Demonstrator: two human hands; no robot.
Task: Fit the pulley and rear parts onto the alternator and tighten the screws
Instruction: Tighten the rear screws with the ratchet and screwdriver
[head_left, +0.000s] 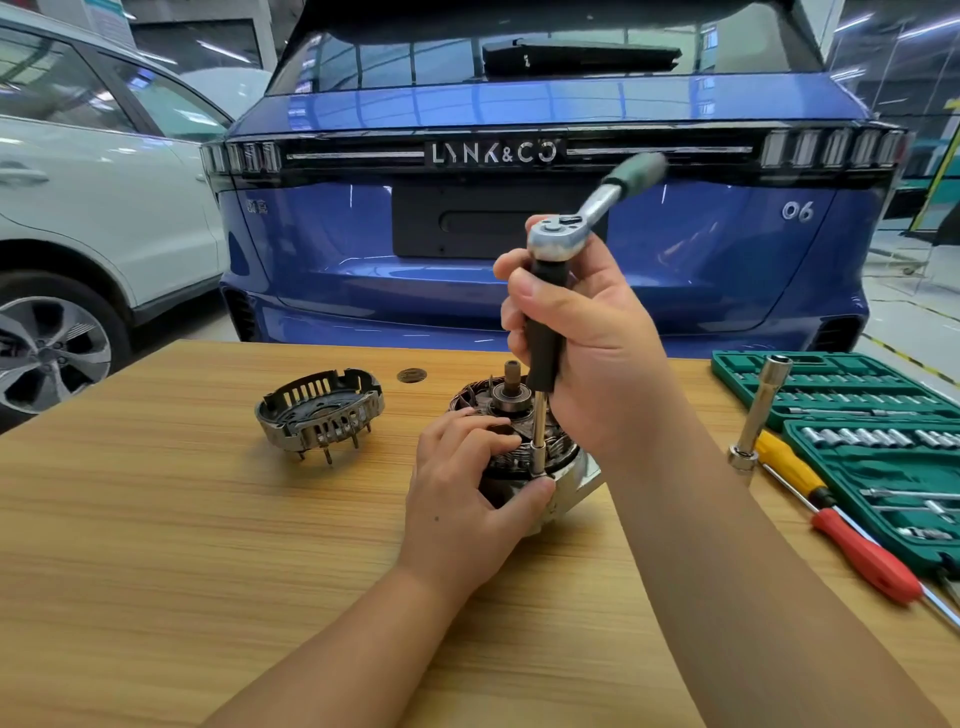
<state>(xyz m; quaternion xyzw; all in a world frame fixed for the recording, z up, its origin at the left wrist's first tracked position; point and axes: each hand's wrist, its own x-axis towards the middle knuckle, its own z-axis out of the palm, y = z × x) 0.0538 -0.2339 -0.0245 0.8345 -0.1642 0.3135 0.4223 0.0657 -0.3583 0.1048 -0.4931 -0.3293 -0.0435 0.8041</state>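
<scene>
Right hand: my right hand (587, 332) is wrapped round the black extension grip under the chrome ratchet (558, 236), socket tip down on the alternator rim.
Left hand: my left hand (467, 483) clasps the alternator (524, 447), thumb by the socket.
Alternator: on the wood-grain surface (156, 519), shaft upright.
Rear cover: slotted metal rear housing (319, 408), well apart to the left.
Case: green socket case (857, 415) holding chrome sockets.
Writing: blue car (519, 286) reads "LYNK&CO", "06".

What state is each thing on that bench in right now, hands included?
Alternator: upright, rear cover off, windings bare.
Rear cover: lying apart on table.
Ratchet: upright on extension, socket on alternator's rim.
Right hand: grips extension.
Left hand: steadies alternator.
Socket case: open.
Screwdrivers: lying unused.
</scene>
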